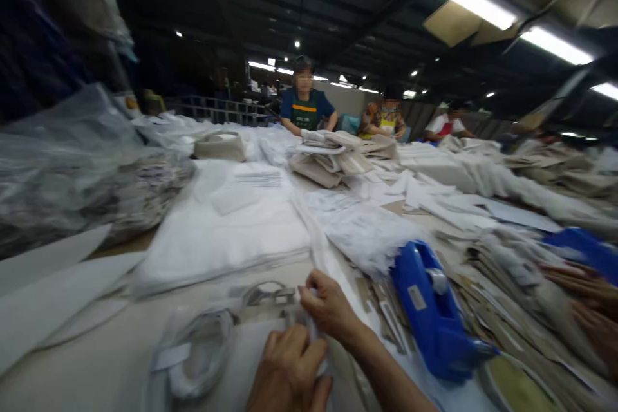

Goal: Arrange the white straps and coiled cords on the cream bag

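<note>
My left hand point(291, 367) is low in the middle of the head view, its fingers bent and closed on a pale, thin, folded material. Just beyond it and to the right, my right hand point(331, 306) makes a pinch at the same pale piece; blur hides what exactly it grips. A coiled light grey band point(200, 354) with a white tag point(172, 356) lies left of my left hand, apparently under clear plastic. Ahead of my hands is a smaller grey ring point(264, 291), too blurred to name.
A stack of white cloth point(232, 219) lies ahead. To the right stands a blue tape dispenser point(432, 309). Clear plastic bags point(87, 167) heap at the left. Folded beige pieces point(333, 161) are piled before a co-worker point(306, 109). Another person's hands point(591, 315) show at the right edge.
</note>
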`<action>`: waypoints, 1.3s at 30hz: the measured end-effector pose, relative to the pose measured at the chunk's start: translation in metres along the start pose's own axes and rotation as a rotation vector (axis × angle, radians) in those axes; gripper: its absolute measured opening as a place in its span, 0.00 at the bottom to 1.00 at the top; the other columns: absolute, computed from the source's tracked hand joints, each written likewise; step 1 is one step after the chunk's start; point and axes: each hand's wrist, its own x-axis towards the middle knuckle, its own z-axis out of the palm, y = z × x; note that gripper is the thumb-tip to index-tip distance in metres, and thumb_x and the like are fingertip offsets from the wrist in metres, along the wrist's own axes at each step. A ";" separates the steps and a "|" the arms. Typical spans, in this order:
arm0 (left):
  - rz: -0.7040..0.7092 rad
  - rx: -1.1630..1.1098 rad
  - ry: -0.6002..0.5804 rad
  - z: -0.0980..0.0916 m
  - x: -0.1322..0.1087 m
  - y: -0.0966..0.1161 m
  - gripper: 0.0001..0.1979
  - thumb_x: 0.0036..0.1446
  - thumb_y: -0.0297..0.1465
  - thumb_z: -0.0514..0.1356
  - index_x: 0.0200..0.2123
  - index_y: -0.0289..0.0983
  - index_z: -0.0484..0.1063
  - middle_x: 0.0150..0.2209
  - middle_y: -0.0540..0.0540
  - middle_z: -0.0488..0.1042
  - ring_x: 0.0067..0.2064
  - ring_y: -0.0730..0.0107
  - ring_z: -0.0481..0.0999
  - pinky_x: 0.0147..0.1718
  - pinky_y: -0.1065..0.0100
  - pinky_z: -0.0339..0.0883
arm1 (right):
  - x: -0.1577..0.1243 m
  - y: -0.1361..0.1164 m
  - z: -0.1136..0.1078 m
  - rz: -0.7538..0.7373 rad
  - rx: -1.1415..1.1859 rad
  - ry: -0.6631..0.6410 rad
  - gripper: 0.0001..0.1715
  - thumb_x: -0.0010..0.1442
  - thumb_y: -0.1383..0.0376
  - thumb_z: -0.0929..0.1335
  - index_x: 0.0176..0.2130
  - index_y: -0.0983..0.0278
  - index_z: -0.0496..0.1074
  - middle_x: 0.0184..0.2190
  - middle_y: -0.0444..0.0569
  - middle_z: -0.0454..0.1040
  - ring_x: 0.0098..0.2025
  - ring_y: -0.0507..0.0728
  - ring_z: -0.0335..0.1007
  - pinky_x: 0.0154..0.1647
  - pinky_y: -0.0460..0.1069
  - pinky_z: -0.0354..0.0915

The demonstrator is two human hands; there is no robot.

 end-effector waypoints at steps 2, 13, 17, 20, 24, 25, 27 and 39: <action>-0.060 -0.024 -0.086 -0.006 0.008 0.006 0.09 0.45 0.24 0.61 0.32 0.39 0.73 0.33 0.45 0.72 0.37 0.60 0.72 0.37 0.61 0.64 | 0.003 0.003 0.003 -0.023 0.004 0.005 0.11 0.51 0.60 0.60 0.22 0.61 0.53 0.19 0.38 0.53 0.25 0.50 0.52 0.27 0.45 0.50; -0.165 -0.553 0.389 -0.011 0.005 0.006 0.10 0.44 0.21 0.50 0.31 0.35 0.66 0.32 0.44 0.68 0.37 0.63 0.69 0.36 0.64 0.64 | -0.023 -0.053 -0.017 -0.157 -0.071 0.306 0.24 0.57 0.50 0.58 0.41 0.65 0.68 0.38 0.55 0.70 0.37 0.59 0.66 0.40 0.53 0.60; -0.256 -0.497 0.935 -0.018 0.000 -0.009 0.11 0.58 0.23 0.46 0.39 0.39 0.65 0.35 0.48 0.69 0.39 0.69 0.69 0.40 0.68 0.63 | -0.030 -0.097 0.000 -0.223 0.183 0.241 0.17 0.58 0.55 0.60 0.36 0.63 0.69 0.31 0.48 0.72 0.33 0.55 0.68 0.35 0.48 0.61; -0.347 -0.332 1.154 -0.033 -0.005 -0.025 0.09 0.61 0.26 0.49 0.43 0.39 0.65 0.40 0.46 0.69 0.45 0.68 0.68 0.45 0.68 0.62 | -0.022 -0.115 0.023 -0.201 0.151 0.031 0.13 0.59 0.60 0.59 0.35 0.64 0.69 0.31 0.47 0.73 0.34 0.54 0.68 0.37 0.47 0.61; -0.570 -0.200 1.350 -0.055 -0.011 -0.049 0.09 0.59 0.32 0.51 0.42 0.36 0.66 0.40 0.43 0.69 0.45 0.63 0.68 0.47 0.62 0.61 | -0.008 -0.125 0.052 -0.220 -0.081 -0.146 0.14 0.63 0.64 0.57 0.36 0.65 0.70 0.32 0.48 0.74 0.34 0.53 0.68 0.35 0.46 0.59; -0.633 -0.196 1.366 -0.059 -0.012 -0.054 0.10 0.58 0.33 0.51 0.41 0.36 0.66 0.40 0.43 0.70 0.45 0.62 0.69 0.47 0.60 0.61 | -0.005 -0.127 0.058 -0.229 -0.118 -0.179 0.16 0.64 0.63 0.57 0.35 0.65 0.70 0.31 0.49 0.75 0.34 0.54 0.69 0.34 0.46 0.58; -0.733 -0.236 1.377 -0.064 -0.014 -0.060 0.11 0.56 0.34 0.51 0.40 0.37 0.66 0.41 0.43 0.70 0.46 0.60 0.68 0.48 0.58 0.60 | -0.001 -0.131 0.066 -0.252 -0.186 -0.243 0.18 0.65 0.60 0.57 0.35 0.65 0.71 0.31 0.50 0.76 0.34 0.55 0.70 0.33 0.47 0.57; -0.819 -0.604 1.474 -0.066 -0.009 -0.070 0.12 0.53 0.37 0.53 0.38 0.37 0.67 0.39 0.46 0.71 0.44 0.65 0.70 0.45 0.65 0.60 | 0.018 -0.135 0.088 -0.351 -0.384 -0.512 0.21 0.56 0.53 0.63 0.31 0.66 0.75 0.27 0.53 0.77 0.29 0.58 0.69 0.27 0.48 0.52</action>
